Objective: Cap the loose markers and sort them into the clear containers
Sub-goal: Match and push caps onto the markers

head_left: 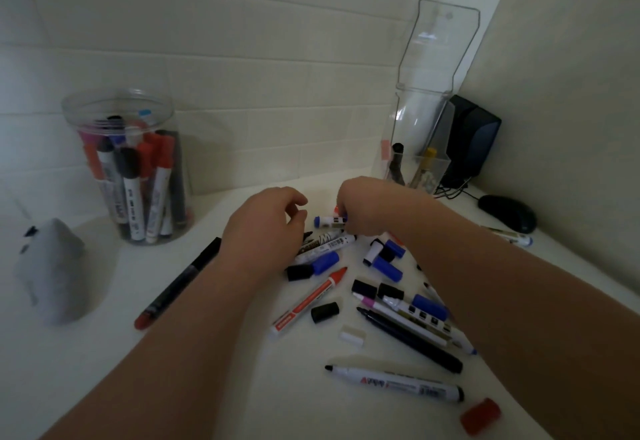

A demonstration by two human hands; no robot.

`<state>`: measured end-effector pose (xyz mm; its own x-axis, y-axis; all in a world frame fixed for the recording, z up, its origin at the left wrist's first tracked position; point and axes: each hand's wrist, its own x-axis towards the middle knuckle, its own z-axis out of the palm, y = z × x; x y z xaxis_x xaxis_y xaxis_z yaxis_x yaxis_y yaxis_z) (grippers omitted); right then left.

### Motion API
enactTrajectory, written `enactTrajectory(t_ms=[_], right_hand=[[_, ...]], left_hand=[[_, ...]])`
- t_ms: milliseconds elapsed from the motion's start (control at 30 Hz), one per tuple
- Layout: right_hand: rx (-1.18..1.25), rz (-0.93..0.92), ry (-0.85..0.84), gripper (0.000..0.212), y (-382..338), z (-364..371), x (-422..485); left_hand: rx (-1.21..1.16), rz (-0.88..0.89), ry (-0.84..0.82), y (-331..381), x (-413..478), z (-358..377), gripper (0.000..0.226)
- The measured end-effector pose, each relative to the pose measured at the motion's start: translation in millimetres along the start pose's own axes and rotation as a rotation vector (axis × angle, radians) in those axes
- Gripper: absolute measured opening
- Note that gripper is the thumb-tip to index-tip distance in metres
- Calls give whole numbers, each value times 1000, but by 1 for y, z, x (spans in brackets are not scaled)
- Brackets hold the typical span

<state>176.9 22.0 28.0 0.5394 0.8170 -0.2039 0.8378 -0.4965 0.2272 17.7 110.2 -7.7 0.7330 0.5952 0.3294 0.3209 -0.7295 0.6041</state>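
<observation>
Centrally, white tabletop [207,370]. Tall clear holder [440,58] at far right; round clear jar [119,110] of markers at far left. Left hand [266,228] empty, fingers loosely curled, over the pile; right hand [363,207] gripping a blue-capped marker [327,220]. Loose markers [398,380] and caps [325,312] lie scattered between.

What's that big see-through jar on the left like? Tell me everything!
The jar is a tall, round tub, clear like plastic, with no lid on. It stands upright on the white table at the far left, near the tiled wall. Markers stand packed inside it, capped red, black, blue and pink. The left hand and right hand are away from it.
</observation>
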Motion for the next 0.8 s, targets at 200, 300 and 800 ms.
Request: enactTrajectory(t_ms=[200,300,800], right_hand=[[60,34,75,22,3,-17,-17],[83,-4,120,20,-3,-32,-48],[1280,252,715,31,35,8,-196]], left_hand=[[-24,59,30,1,-2,2,27],[-73,194,57,3,-6,4,48],[-1310,-61,-310,38,-38,4,15]])
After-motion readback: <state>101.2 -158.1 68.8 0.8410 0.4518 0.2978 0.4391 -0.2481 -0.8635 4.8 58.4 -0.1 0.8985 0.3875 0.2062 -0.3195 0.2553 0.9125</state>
